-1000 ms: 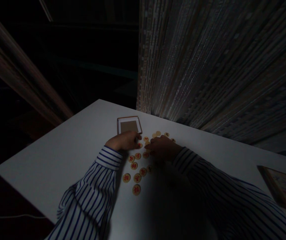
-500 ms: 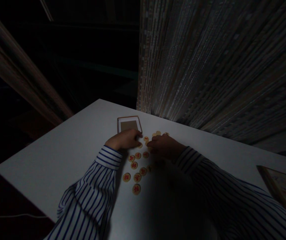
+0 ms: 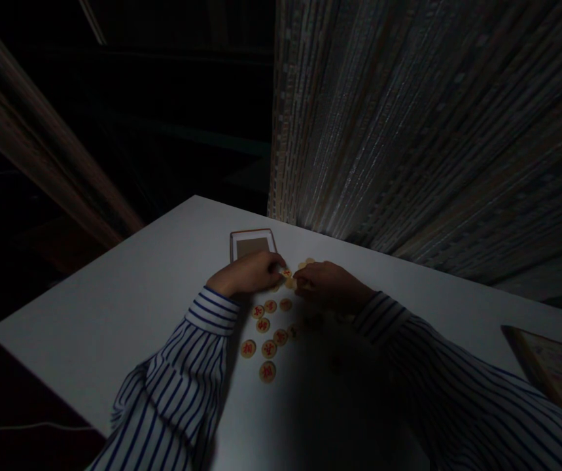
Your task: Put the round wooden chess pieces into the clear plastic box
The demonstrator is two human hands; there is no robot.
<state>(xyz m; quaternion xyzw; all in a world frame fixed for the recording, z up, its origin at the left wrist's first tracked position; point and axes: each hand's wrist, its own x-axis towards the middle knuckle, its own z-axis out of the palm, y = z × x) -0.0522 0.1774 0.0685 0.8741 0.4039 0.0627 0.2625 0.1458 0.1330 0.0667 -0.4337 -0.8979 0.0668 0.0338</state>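
Observation:
Round wooden Chinese chess pieces with red or dark characters lie on the white table (image 3: 128,294). My left hand (image 3: 248,271) is curled with its fingertips at a red-marked piece (image 3: 287,273), and a pale piece (image 3: 275,287) shows partly under its fingers. Opposite it, my right hand (image 3: 332,282) has its fingers bent inward beside another piece (image 3: 290,283); anything inside its grip is hidden. Nearer me lie several red-marked pieces, among them one piece (image 3: 267,372) closest to me. Dark shadow blurs the pieces below my right hand.
A shallow open box (image 3: 231,245) with a white and brown inside stands behind my left hand. Pale pieces (image 3: 309,261) lie beyond my right hand. A framed flat board (image 3: 553,366) rests at the right. A string curtain (image 3: 339,131) hangs behind the table's far edge.
My right hand has shifted slightly right and its fingers have curled in more. The left fingertips have moved a little toward the red-marked piece. Nearer pieces stay where they were.

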